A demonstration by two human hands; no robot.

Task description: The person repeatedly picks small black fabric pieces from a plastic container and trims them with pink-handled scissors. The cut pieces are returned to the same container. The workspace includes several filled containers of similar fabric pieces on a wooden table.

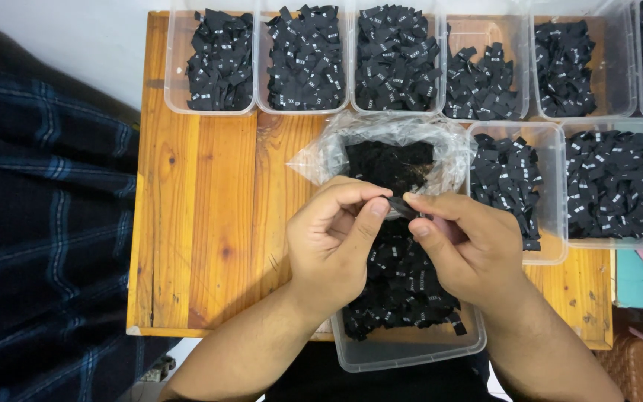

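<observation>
Pinching a small black label (402,206) between them, the left hand (334,242) and the right hand (469,249) meet above a clear tub (411,353) at the near edge of the wooden tabletop (202,223). Both hands are closed on that one label: thumb and forefinger of each grip an end of it, the other fingers curled in. The tub beneath them is heaped with more black labels (403,286), and just behind the hands a crumpled plastic bag (388,152) stands open with a dark mass of the same labels inside.

Further clear bins (305,59) of sorted labels line the far edge and the right side.

The label is small and thin, so a slack pinch could let it slip and drop back into the heap below, where I judge it would be hard to tell from the rest. Two labels clinging together could also pass as one. A forearm nudge might tip the tub, which overhangs the tabletop edge.
</observation>
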